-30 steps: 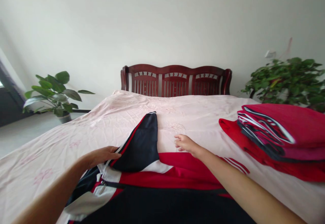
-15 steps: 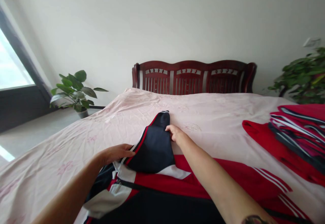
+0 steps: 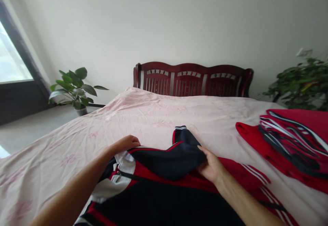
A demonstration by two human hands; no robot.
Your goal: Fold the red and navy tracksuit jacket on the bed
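Note:
A zip-up track jacket (image 3: 164,198), navy with red and white panels, lies across the near side of the bed. My left hand (image 3: 128,143) pinches its far shoulder edge, beside the white collar (image 3: 126,162). With its fingers closed on the navy sleeve (image 3: 166,161), my right hand (image 3: 210,164) holds the cloth bent toward the jacket's body. The sleeve's striped cuff (image 3: 180,128) points away toward the headboard. Red hem parts with white stripes (image 3: 256,173) spread out to the right, partly behind my right forearm.
A pile of folded red and dark clothes (image 3: 294,144) rests on the right of the pink flowered bedsheet (image 3: 143,116). Beyond stands a dark wooden headboard (image 3: 189,80). Potted plants stand at left (image 3: 77,87) and right (image 3: 299,82).
My right hand has moved right and toward me, drawing the sleeve across the jacket. The sleeve, earlier stretched away, is now bent over. My left hand has shifted slightly along the shoulder edge.

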